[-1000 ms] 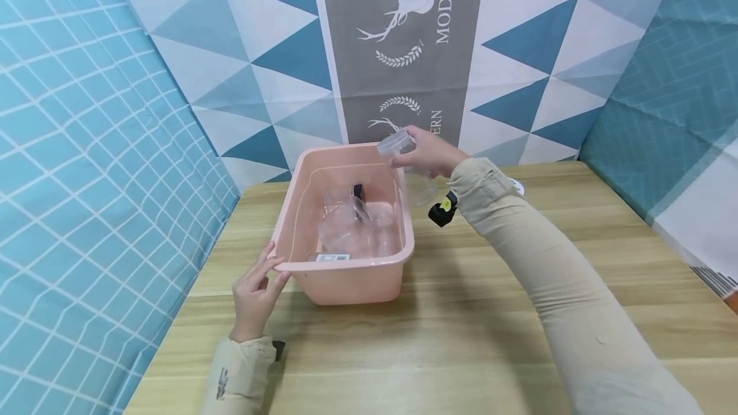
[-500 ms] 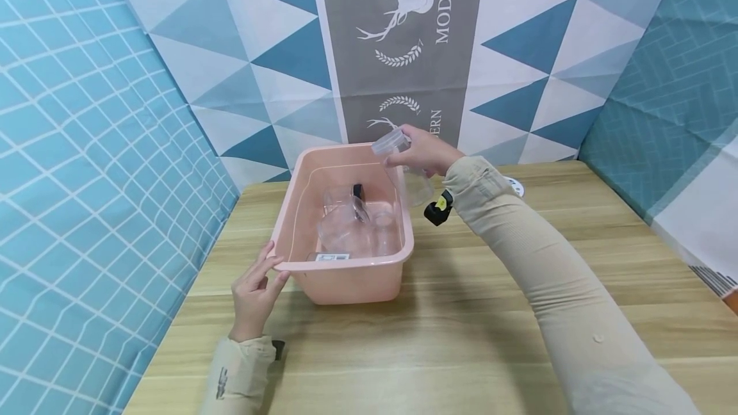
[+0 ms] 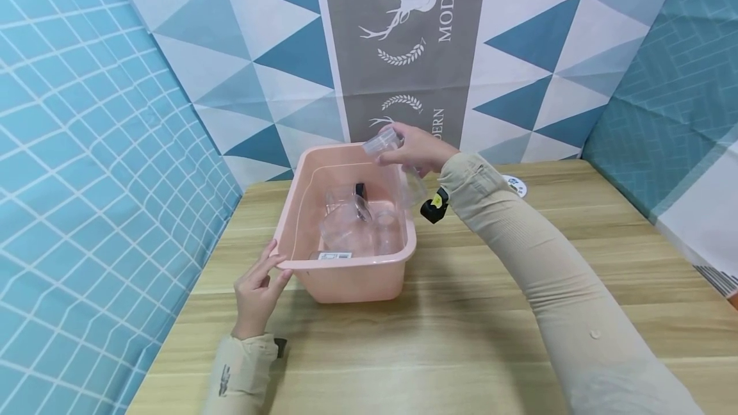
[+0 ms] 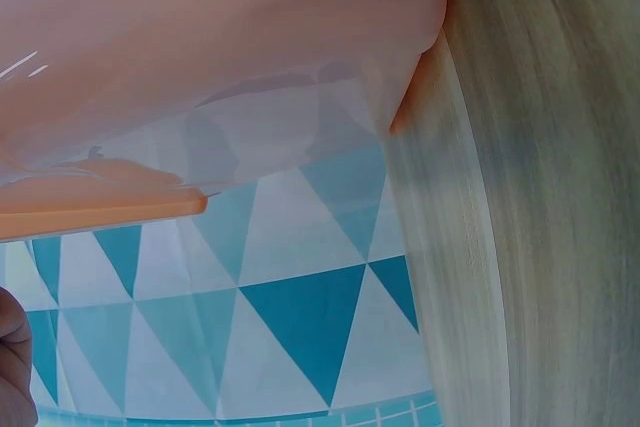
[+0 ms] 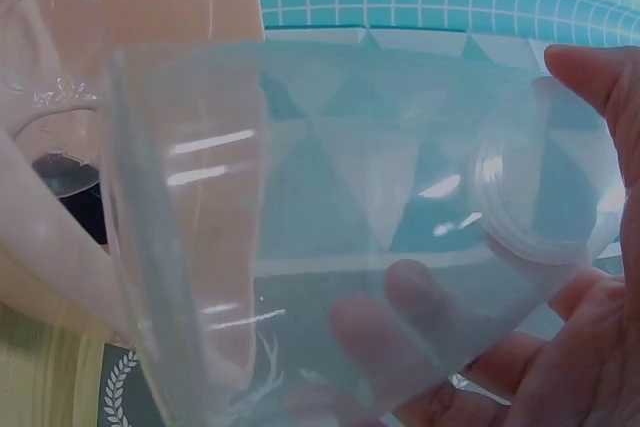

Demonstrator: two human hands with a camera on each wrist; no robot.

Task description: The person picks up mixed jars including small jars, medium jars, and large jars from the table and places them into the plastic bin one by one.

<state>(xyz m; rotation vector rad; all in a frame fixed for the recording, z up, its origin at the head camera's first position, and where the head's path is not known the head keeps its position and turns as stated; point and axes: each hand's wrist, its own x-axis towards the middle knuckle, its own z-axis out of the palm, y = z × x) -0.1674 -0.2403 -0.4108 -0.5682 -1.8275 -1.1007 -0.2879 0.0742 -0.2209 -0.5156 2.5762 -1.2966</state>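
Note:
A pink plastic tub (image 3: 352, 284) stands at the back of the wooden table. My left hand (image 3: 256, 296) holds its near left corner, fingers at the rim and thumb against the front wall. Over the tub's right rim, my right hand (image 3: 423, 148) grips a clear tapered bottle (image 5: 330, 177) around its narrow, ringed neck end. The bottle tilts, its wide end pointing down to the right in the head view. Inside the tub lie a large clear vessel (image 3: 346, 226), a clear cylinder (image 3: 387, 239) and a black piece (image 3: 360, 190).
A white label (image 3: 334, 255) shows just inside the tub's near wall. Behind the right forearm, a round white disc (image 3: 515, 185) lies on the table (image 3: 450, 338). Patterned cloth (image 3: 230, 69) hangs close behind the tub, with a blue grid sheet (image 3: 86, 146) at the left.
My right hand has moved slightly left with the bottle, bringing it further over the tub. The left hand and the tub have kept their places.

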